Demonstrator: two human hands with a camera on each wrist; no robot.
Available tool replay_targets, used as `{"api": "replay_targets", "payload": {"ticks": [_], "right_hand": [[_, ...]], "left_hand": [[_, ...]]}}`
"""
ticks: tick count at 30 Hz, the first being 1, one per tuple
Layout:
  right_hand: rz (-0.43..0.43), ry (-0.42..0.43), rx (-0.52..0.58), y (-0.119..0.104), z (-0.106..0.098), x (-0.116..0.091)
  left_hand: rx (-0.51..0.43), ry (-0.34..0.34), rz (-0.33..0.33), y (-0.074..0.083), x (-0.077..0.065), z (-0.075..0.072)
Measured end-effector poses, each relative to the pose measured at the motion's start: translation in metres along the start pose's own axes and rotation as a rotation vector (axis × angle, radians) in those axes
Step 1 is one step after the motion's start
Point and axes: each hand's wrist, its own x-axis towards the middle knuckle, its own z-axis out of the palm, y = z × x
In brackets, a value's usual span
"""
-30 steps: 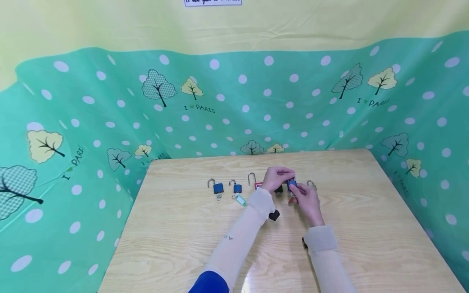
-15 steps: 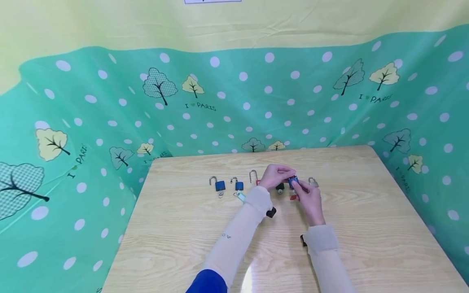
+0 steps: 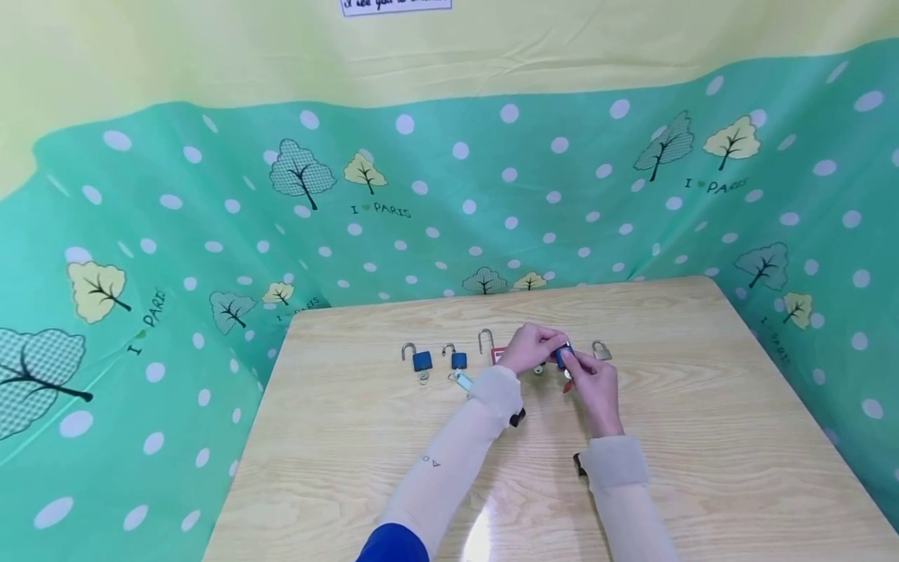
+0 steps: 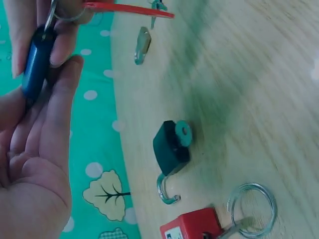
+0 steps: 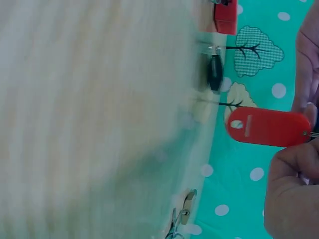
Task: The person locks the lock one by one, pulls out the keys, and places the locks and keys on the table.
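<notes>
A blue padlock [image 3: 563,357] is held between both hands over the far part of the wooden table [image 3: 393,437]. My left hand [image 3: 531,349] pinches it at the shackle end, its fingers covering most of the shackle. The right hand [image 3: 597,389] grips the lock's body from the key end. From that end dangles a ring with a red key tag [image 5: 266,127], seen broadside in the right wrist view. In the left wrist view the padlock [image 4: 37,64] shows edge-on, fingers on both sides.
Left of the hands, two blue padlocks [image 3: 422,361] [image 3: 459,361] lie with shackles raised, one with a green tag [image 3: 464,381]. A red padlock [image 4: 192,225] and a black one [image 4: 169,148] are nearer. A silver padlock [image 3: 601,350] lies right. Polka-dot cloth [image 3: 393,257] surrounds the table.
The head view has shifted slightly. Both hands keep hold of the blue padlock, which has turned to show a narrower face. The left fingers sit a little further right over its top.
</notes>
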Motion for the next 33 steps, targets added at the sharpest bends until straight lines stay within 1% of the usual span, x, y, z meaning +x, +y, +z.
{"api": "replay_targets", "payload": {"ticks": [3, 5, 8, 11, 14, 16, 18, 19, 23, 25, 27, 30, 33], "right_hand": [[-0.008, -0.013, -0.008, -0.004, 0.001, -0.001], [0.0, -0.02, -0.026, -0.007, 0.002, 0.002], [0.029, -0.052, -0.041, -0.011, 0.001, 0.004], [0.069, -0.118, -0.059, -0.008, -0.005, 0.004], [0.102, -0.18, -0.102, -0.005, -0.011, 0.0], [0.116, -0.19, -0.127, -0.002, -0.013, -0.002], [0.122, -0.175, -0.153, 0.002, -0.015, -0.003], [0.126, -0.164, -0.159, 0.003, -0.015, -0.004], [0.129, -0.105, -0.143, 0.005, -0.014, -0.004], [0.128, -0.081, -0.141, 0.005, -0.014, -0.004], [0.122, -0.068, -0.143, 0.004, -0.014, -0.004], [0.133, -0.061, -0.161, 0.004, -0.015, -0.004], [0.131, -0.043, -0.165, 0.004, -0.016, -0.004]], "left_hand": [[-0.038, 0.005, -0.004, -0.001, -0.003, 0.0], [-0.086, 0.024, -0.022, -0.001, -0.001, -0.002], [-0.157, 0.063, -0.045, -0.001, 0.005, -0.001], [-0.268, 0.076, -0.064, -0.005, 0.011, 0.001], [-0.318, 0.088, -0.081, -0.01, 0.014, 0.003], [-0.311, 0.103, -0.082, -0.014, 0.016, 0.005], [-0.297, 0.095, -0.084, -0.016, 0.016, 0.008], [-0.288, 0.076, -0.085, -0.016, 0.016, 0.008], [-0.181, -0.053, -0.086, -0.013, 0.014, 0.011], [-0.144, -0.078, -0.09, -0.011, 0.011, 0.013], [-0.14, -0.05, -0.096, -0.01, 0.01, 0.016], [-0.189, 0.011, -0.104, -0.009, 0.01, 0.018], [-0.207, 0.044, -0.107, -0.01, 0.012, 0.02]]}}
